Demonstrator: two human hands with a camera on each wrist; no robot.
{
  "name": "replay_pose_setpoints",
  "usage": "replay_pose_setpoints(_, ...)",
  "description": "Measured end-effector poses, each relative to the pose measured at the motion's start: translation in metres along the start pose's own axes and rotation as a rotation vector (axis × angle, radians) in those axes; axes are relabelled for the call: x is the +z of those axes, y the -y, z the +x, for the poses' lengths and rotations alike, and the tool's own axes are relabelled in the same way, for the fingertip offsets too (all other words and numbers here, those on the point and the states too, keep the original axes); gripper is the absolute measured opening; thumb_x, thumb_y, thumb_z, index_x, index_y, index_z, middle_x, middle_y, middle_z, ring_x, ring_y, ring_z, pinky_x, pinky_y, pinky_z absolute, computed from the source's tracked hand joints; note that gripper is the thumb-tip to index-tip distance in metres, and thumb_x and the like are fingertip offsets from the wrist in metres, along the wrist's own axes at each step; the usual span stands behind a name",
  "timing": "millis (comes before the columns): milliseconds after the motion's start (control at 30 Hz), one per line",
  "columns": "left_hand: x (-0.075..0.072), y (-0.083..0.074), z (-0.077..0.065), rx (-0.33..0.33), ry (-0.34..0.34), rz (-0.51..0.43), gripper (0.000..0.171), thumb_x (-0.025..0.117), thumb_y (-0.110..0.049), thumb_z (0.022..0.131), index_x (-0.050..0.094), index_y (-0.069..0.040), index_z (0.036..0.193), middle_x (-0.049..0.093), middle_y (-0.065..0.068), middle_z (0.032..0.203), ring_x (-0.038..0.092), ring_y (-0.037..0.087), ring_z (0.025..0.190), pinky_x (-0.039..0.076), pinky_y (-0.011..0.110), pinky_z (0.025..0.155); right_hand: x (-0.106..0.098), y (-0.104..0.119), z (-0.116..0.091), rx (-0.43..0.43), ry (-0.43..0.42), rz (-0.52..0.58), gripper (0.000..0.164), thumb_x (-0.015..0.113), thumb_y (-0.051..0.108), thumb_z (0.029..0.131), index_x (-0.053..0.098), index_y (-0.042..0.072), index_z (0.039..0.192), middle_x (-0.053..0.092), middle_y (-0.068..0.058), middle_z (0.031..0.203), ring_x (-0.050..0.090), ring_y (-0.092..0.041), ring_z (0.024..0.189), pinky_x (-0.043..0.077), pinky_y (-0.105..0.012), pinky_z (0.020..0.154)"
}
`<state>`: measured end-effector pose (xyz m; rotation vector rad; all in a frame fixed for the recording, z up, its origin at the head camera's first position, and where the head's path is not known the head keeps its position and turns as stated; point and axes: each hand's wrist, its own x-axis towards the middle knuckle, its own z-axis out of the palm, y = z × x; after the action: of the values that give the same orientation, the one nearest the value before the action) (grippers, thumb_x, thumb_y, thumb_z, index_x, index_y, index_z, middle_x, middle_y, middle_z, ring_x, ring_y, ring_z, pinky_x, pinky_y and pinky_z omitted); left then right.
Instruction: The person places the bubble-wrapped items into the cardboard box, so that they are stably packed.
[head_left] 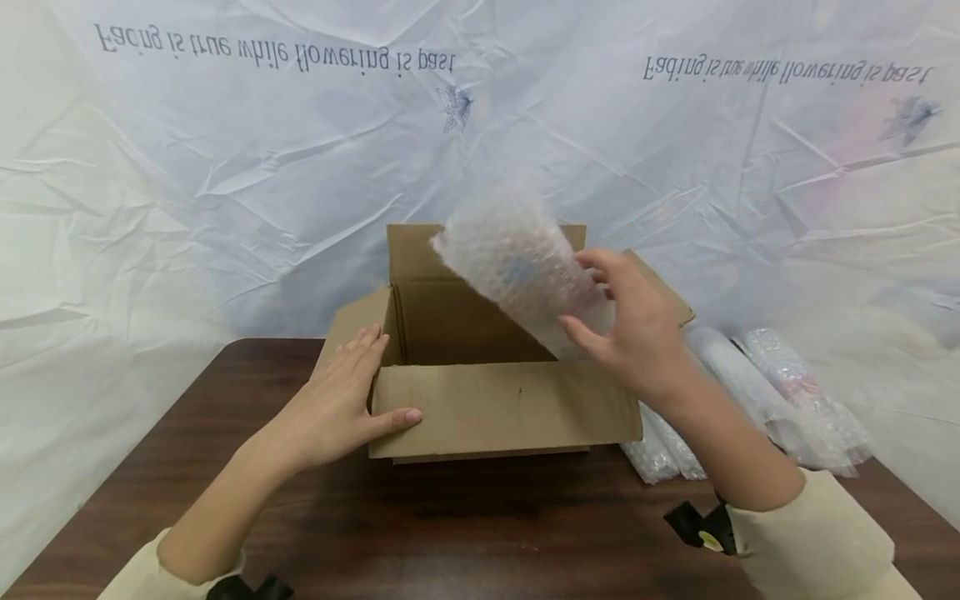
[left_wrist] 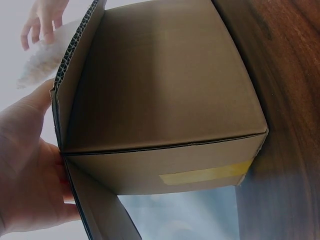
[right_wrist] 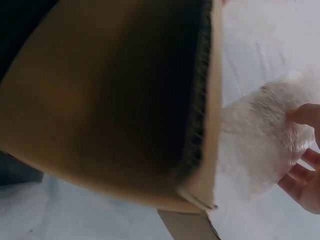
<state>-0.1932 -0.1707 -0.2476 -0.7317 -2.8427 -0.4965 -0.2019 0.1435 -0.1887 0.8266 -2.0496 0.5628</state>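
An open cardboard box [head_left: 495,408] stands on the table with its flaps spread outward. My right hand [head_left: 637,325] grips a bubble-wrapped package [head_left: 517,267] by its near end, holding it tilted above the box opening. The right wrist view shows thumb and fingers on either side of the package [right_wrist: 270,130]. What the wrap contains is blurred; a bluish patch shows through. My left hand [head_left: 341,400] rests on the box's near left corner, thumb on the front flap and straight fingers along the left flap [head_left: 360,321]. The floor of the box is hidden in the head view.
Several more bubble-wrapped packages [head_left: 802,392] lie on the table at the right, some partly behind the right forearm. The dark wooden table [head_left: 480,533] ends at a pale printed cloth [head_left: 300,183] hanging behind. A strip of yellow tape [left_wrist: 205,175] runs along one box side.
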Motion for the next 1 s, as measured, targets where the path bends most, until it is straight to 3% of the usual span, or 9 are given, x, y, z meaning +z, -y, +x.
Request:
replay_pose_setpoints(167,0.001,-0.002,-0.002,-0.004,-0.001,-0.003,0.108,0.047,-0.073,0.078,0.014,0.005,0.145,0.009,0.018,0.152,0.005,0.029,0.139,0.01,0.047,0.112,0.01,0.003,-0.006,-0.088,0.05,-0.032,0.058,0.08,-0.002,0.066,0.049,0.0,0.116,0.059,-0.014,0.103,0.057,-0.028,0.091,0.05,-0.039,0.076)
replay_pose_setpoints(400,0.002,-0.005,-0.004,-0.001,-0.01,-0.003,0.108,0.047,-0.072,0.078,0.014,0.006,0.145,0.009,0.019,0.151,0.006,0.03,0.139,0.01,0.047,0.112,0.019,0.004,-0.01,-0.17,0.092,-0.058,0.049,0.079,0.001,0.068,0.057,0.003,0.112,0.061,-0.01,0.106,0.057,-0.026,0.095,0.049,-0.039,0.08)
replay_pose_setpoints(1000,0.002,-0.006,-0.005,0.004,-0.02,-0.002,0.108,0.048,-0.072,0.078,0.014,0.006,0.145,0.01,0.019,0.151,0.007,0.031,0.139,0.011,0.047,0.112,0.03,0.004,-0.014,-0.18,0.168,-0.071,0.046,0.074,-0.006,0.073,0.057,0.006,0.114,0.062,-0.008,0.107,0.058,-0.026,0.095,0.051,-0.04,0.076)
